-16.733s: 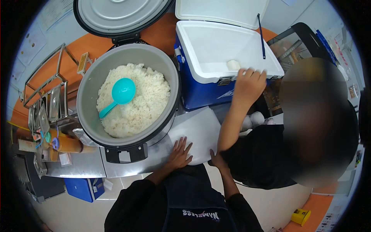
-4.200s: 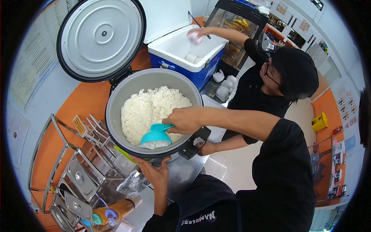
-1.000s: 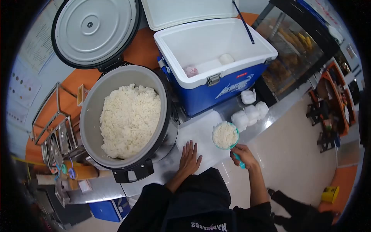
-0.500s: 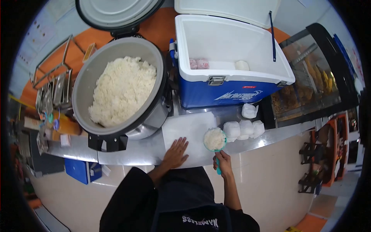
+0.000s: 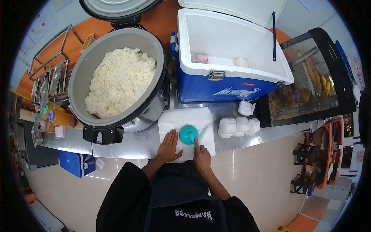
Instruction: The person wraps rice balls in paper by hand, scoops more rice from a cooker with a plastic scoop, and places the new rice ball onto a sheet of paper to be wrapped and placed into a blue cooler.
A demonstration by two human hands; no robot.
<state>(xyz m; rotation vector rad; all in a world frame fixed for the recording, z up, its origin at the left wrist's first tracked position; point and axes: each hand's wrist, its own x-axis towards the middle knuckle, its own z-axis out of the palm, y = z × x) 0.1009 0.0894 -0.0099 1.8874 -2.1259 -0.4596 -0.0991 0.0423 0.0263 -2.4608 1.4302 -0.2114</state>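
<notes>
My right hand [image 5: 202, 156] grips the handle of a teal rice scoop [image 5: 188, 135]. The scoop is turned over, its round back facing up, on a stack of white wrapping paper [image 5: 205, 116]. Any rice beneath it is hidden. Flat on the left part of the paper lies my left hand [image 5: 168, 147], fingers stretched out, just left of the scoop. To the right of the paper sit several white wrapped bundles [image 5: 227, 127] on the steel counter. A large cooker of white rice [image 5: 120, 81] stands open at the left.
A blue and white cooler box [image 5: 232, 85] stands open behind the paper, with a few wrapped bundles inside. Right of it is a glass display case [image 5: 305, 81] of fried food. Metal lids in a rack [image 5: 56, 79] and sauce bottles [image 5: 63, 118] stand at the far left.
My right hand has moved left over the paper and flipped the rice-filled scoop upside down onto it. My left hand stays flat on the paper.
</notes>
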